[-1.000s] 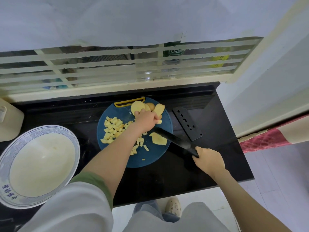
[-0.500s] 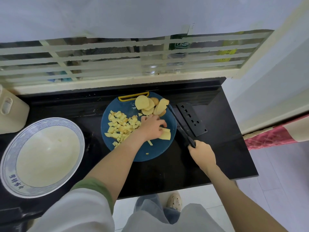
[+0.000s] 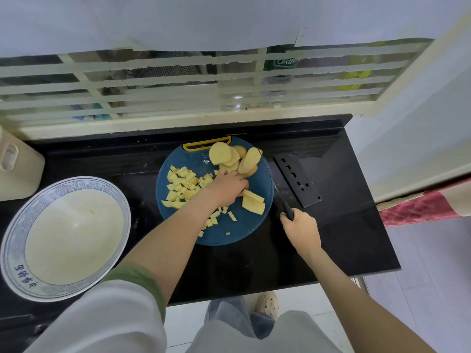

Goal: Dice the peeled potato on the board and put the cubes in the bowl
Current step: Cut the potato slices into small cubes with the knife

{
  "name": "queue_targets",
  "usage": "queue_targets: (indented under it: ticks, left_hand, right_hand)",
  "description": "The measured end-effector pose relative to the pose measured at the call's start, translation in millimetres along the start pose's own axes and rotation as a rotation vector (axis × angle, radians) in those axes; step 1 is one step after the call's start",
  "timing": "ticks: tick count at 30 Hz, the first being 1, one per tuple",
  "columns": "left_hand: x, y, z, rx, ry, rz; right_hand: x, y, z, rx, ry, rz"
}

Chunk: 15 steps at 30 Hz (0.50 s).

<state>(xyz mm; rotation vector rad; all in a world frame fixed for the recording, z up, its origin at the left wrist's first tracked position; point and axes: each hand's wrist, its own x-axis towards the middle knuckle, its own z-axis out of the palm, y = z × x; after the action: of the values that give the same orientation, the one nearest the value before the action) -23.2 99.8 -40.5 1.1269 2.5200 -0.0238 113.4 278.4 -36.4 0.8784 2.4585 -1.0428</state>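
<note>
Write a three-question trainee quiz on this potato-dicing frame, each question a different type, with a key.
1. True or false: the heap of diced cubes lies on the board, not in the bowl.
2. What does the right hand grip? A) a peeler B) the knife C) a round potato slice
3. Fill in: the left hand steadies the stacked slices near the board's ___ edge.

Key: 1 true; 2 B; 3 right.
</note>
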Motion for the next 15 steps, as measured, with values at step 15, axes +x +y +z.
queue_targets:
  ticks: [15]
  left_hand:
    - [1.0,-3.4,15.0,0.213,0.131,0.085]
  right_hand:
    - [16.1,-35.7,33.3,0.074,-0.010,-0.105]
